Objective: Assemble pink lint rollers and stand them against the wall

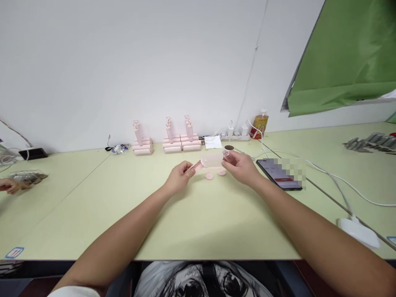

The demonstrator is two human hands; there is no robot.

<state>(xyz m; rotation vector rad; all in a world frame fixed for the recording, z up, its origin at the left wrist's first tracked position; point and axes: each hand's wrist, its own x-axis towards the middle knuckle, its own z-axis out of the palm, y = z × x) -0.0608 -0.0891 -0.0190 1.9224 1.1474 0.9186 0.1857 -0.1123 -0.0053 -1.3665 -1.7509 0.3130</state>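
Observation:
Above the middle of the pale green table (216, 214), my left hand (180, 176) is closed round a pink piece (198, 166). My right hand (241, 166) pinches the right end of a pale translucent pink tube (213, 160). The tube's left end meets the pink piece between my hands; whether they are joined is unclear. Two small round pink discs (209, 176) lie on the table just below the tube. Behind my right hand stands a round container with a dark top (229, 147).
Pink assemblies (142, 147) stand along the wall beside a white paper (213, 142) and a power strip (236, 137). A bottle (260, 123) is behind, a phone (278, 173) and white cables on the right. Another person's hand (10, 185) touches a bag (29, 177) at far left.

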